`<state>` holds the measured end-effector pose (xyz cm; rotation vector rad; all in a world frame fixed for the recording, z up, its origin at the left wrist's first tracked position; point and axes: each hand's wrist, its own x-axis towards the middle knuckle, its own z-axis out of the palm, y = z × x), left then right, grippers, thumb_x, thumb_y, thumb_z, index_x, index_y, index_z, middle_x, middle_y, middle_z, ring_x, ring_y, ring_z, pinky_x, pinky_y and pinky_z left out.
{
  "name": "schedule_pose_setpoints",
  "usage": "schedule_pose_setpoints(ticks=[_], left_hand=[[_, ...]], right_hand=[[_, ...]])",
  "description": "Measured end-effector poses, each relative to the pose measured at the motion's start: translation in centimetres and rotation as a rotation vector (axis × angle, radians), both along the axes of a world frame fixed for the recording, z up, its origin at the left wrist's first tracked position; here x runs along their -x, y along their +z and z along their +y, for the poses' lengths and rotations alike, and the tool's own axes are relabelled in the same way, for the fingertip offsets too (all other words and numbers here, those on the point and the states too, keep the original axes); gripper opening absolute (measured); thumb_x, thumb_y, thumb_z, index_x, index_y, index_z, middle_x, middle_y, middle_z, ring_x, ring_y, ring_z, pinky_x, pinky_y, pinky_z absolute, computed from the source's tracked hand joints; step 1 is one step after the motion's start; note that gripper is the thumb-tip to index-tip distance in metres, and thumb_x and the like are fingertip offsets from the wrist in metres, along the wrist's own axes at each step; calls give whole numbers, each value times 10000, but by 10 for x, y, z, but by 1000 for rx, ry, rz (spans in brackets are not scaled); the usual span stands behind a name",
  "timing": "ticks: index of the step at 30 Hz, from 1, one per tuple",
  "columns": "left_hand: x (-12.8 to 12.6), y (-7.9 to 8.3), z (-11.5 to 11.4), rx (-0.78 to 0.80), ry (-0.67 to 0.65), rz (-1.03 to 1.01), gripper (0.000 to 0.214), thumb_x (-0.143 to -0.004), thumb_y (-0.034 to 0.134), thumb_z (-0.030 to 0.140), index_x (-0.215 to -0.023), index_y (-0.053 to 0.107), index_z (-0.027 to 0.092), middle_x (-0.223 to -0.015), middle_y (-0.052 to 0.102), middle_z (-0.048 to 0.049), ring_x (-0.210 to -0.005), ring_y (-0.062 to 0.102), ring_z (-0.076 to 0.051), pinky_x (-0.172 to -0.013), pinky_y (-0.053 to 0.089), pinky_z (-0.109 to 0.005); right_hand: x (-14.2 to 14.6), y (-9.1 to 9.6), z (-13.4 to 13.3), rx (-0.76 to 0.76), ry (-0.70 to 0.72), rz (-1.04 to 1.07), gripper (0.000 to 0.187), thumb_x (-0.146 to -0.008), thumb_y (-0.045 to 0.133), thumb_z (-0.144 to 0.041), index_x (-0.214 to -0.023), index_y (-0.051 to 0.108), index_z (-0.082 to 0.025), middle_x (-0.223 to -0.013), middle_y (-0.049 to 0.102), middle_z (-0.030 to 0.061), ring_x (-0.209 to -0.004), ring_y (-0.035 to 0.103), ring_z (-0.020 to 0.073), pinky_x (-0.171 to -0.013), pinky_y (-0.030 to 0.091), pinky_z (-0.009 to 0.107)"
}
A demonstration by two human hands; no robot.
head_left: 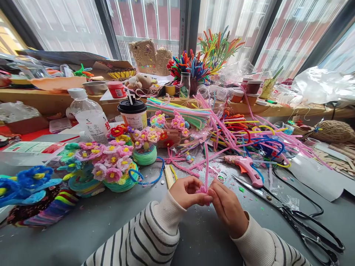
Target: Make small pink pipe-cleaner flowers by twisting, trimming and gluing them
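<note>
The left hand (188, 193) is clamped, thumb against fingers, on the curled lower end of a pink pipe cleaner (206, 166). The right hand (227, 207) meets it from the right, its thumb and fingertips pinched together on the same curl. The workpiece is located between both hands, above the gray table (205, 238); its straight length extends upward from the curl. Small scissors (218, 172) lie just beyond the hands. A pink glue gun (249, 169) lies to the right, with large scissors (273, 201) positioned nearer the right hand's sleeve. A cream-handled tool (168, 176) rests just beyond the left hand; pink flowers (112, 159) stand further left.
</note>
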<state>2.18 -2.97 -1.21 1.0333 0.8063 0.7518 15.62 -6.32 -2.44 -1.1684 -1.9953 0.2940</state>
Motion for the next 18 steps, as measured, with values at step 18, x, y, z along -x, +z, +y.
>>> schedule_pose_setpoints(ticks=[18], left_hand=[[47,3,29,-546,404,451,347,-515,648,284,-801,478,184,-490,501,66,-484,569,-123,-492,465,-230]], right_hand=[[-12,-3,11,18,-123,79,325,-827,260,-241,-572,450,-175,-547,445,1,-531,440,105,-531,347,228]])
